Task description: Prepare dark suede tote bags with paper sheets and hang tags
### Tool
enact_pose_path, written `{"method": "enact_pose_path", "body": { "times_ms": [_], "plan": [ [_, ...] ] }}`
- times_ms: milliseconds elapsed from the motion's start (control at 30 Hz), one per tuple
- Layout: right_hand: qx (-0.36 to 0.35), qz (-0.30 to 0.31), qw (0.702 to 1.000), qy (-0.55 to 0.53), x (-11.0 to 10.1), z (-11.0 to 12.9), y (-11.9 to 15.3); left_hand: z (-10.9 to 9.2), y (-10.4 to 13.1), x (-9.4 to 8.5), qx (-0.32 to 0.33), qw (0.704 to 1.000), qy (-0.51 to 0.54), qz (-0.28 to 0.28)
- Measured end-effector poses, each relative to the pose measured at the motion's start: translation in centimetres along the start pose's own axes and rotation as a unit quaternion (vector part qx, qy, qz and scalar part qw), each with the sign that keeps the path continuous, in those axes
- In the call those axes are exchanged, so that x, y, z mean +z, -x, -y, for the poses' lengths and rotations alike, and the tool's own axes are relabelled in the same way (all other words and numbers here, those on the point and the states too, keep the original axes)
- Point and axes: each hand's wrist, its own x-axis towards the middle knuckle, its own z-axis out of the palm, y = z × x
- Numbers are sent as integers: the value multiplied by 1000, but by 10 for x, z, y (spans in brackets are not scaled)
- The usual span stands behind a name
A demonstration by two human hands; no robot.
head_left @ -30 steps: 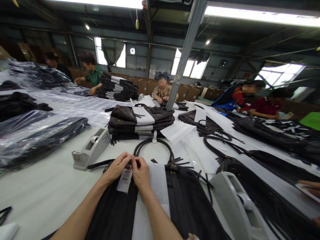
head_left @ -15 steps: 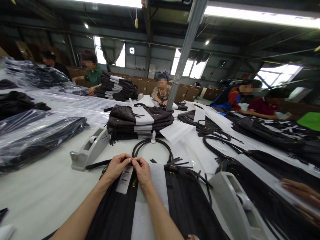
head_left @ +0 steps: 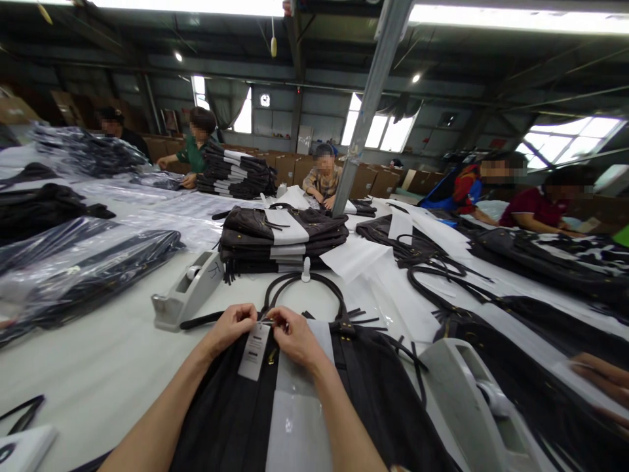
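- Bag (head_left: 378, 393), dark: lying flat on the white table (head_left: 132, 354), directly before the person, under both forearms.
- Handles (head_left: 341, 293), dark, looped: extending from the bag's far edge.
- Paper band (head_left: 297, 419), white: running down the bag's middle, partly covered by the right forearm.
- Tag (head_left: 254, 354), white, printed, lettering too small to read: over the bag's left part, its top end between the two hands.
- Left hand (head_left: 234, 328): thumb and fingers drawn together just beside the tag's top; cannot tell what, if anything, is pinched.
- Right hand (head_left: 296, 335): fingers curled, tips bunched close to the same tag end; exact grip cannot be told.
- Zip pull (head_left: 272, 357), gold-coloured: beside the tag, below the right fingertips.
- Tape dispenser (head_left: 184, 295), grey, marked: left of the handles.
- Second tape dispenser (head_left: 459, 400), grey: just right of the bag.
- Bag stack (head_left: 246, 237), dark, white-banded: beyond the handles.
- Loose sheets (head_left: 356, 255), white: right of the stack.
- Bags in transparent plastic (head_left: 98, 275): far left.
- Co-worker's hand (head_left: 602, 377): right edge, over another banded bag (head_left: 491, 347).
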Motion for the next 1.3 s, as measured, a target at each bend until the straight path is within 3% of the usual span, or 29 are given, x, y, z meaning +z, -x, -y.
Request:
{"method": "enact_pose_path", "body": {
  "times_ms": [133,267,333,467,633,833,967,1033,1167,1300],
  "plan": [
    [-84,76,963,242,-2,6,18,1,-1,-2,-23,993,-110,-30],
    [-117,81,926,351,26,-1,23,1,-4,1,-31,994,-72,-70],
    [-121,54,941,313,37,-7,19,1,-4,1,-40,996,-26,-76],
    [-93,-62,983,144,43,-14,12,3,-4,-4,-68,989,89,-93],
    [-101,-135,985,34,39,-11,11,4,-4,-8,-69,976,191,-78],
    [46,-180,969,-164,42,-7,0,8,-1,-7,-140,931,335,-49],
    [58,-170,974,-136,37,-8,-6,13,-2,-4,-122,894,427,-67],
    [56,-155,985,-50,34,-7,-7,13,-3,-1,-105,906,405,-67],
    [68,-111,985,116,34,-2,-5,7,-4,6,-61,963,260,-21],
    [46,-60,986,150,36,0,-4,-1,0,5,-39,986,164,10]
  ]
}}
